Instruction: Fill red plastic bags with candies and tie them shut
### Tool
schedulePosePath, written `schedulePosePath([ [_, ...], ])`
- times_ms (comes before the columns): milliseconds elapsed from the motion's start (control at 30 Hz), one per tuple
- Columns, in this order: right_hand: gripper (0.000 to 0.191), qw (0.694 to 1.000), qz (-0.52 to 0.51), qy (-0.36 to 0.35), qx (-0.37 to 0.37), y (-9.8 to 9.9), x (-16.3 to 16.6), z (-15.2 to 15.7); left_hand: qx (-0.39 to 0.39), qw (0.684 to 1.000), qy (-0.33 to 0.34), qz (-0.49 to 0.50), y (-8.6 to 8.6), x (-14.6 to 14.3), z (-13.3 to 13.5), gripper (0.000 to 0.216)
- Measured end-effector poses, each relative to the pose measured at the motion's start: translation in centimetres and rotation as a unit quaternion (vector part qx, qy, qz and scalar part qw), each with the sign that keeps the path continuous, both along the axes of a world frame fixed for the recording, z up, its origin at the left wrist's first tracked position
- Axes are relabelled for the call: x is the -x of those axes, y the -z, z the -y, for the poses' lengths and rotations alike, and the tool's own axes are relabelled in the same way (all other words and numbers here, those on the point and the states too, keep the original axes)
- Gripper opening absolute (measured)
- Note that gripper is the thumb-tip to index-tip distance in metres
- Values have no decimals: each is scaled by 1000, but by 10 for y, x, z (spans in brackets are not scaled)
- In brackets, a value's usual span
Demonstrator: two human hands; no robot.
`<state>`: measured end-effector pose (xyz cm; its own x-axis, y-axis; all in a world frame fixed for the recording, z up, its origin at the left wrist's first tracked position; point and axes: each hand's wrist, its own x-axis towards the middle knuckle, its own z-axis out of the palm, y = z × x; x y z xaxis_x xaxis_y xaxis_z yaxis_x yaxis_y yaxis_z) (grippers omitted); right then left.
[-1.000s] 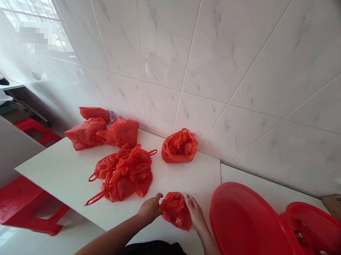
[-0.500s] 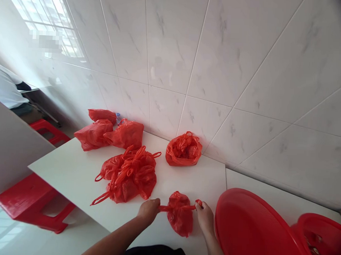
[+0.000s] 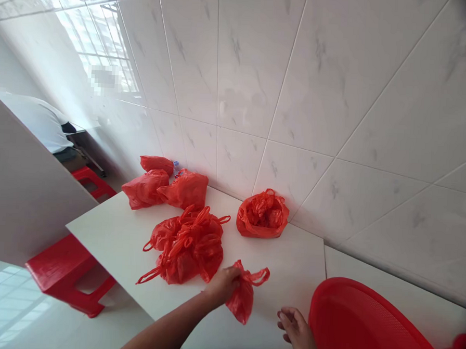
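My left hand [image 3: 224, 286] is closed on the upper part of a small knotted red plastic bag [image 3: 242, 300], one handle loop sticking out to the right. What the bag contains is hidden. Apart from it, my right hand [image 3: 296, 326] hangs over the table beside the big red basket, fingers loosely curled and apart, holding nothing. Just left of the held bag lies a cluster of tied red plastic bags [image 3: 192, 245] with their loops sticking up.
On the white table [image 3: 105, 225] stand an open red bag [image 3: 262, 215] stuffed with crumpled red plastic, larger red bags [image 3: 185, 188] and a bottle [image 3: 176, 167] by the tiled wall. A red basket [image 3: 373, 327] is at right, a red stool [image 3: 62, 264] at left. A person [image 3: 36, 120] sits farther off.
My right hand has let go of the bag's handle and drawn back right. My left hand has shifted from the other handle to the bag's top, tilting it. The view has swung slightly.
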<state>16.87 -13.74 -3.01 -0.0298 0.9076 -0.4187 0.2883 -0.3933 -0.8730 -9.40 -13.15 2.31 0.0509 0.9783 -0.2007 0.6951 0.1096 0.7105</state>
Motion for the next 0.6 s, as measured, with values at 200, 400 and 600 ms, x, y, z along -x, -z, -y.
schedulePosePath([
  [200,33,997,-3,-50,64,15,-5,14,-113,987,-114,-27,-66,69,-8,25],
  [400,21,993,-27,-85,75,20,7,23,-156,939,-223,-208,-55,127,-13,40],
  [600,20,992,-28,-103,70,17,4,30,69,927,-187,-319,7,146,-10,64],
])
